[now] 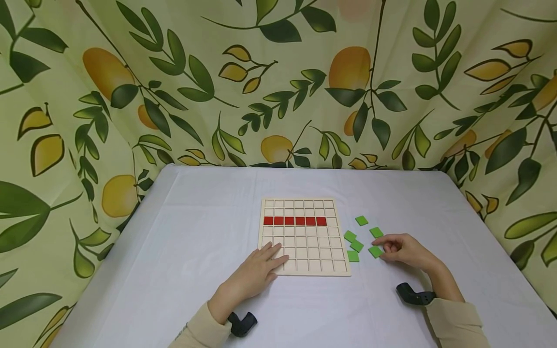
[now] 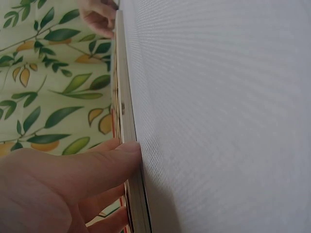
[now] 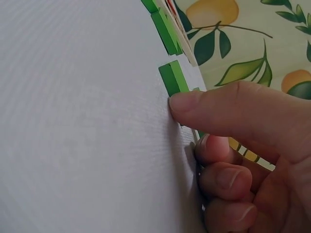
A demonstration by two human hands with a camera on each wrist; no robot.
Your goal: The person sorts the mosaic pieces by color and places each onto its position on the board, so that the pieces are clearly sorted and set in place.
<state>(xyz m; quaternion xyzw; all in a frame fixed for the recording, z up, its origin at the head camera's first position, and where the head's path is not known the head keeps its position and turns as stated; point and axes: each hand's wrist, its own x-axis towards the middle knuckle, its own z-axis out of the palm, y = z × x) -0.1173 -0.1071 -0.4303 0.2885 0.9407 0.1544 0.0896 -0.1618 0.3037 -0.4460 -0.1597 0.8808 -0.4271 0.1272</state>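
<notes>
1. Right hand (image 1: 402, 249), lower right of the frame: thumb and index finger sit a little apart, the thumb touching a green tile (image 1: 375, 252); whether the index finger closes on it, I cannot tell. The other fingers curl inward.
2. Left hand (image 1: 256, 270), lower centre: the fingers lie spread and fairly straight over the lower left of the gridded board (image 1: 313, 253), the thumb against its near edge. It seems to steady the board.
3. Five other green tiles (image 1: 357, 246) lie loose right of the board – six green in all, none visible on the grid.
4. Done, as far as shows: a row of six red squares (image 1: 289, 221) fills the third line from the top, side by side, leaving the right-end cell bare.
5. Left, by my judgement: all the green – the visible cells outside that red run are bare, though the left hand hides a few at lower left.
6. The white surface (image 1: 209, 208) carries everything, with a leaf-patterned curtain (image 1: 278, 92) across the upper frame.
</notes>
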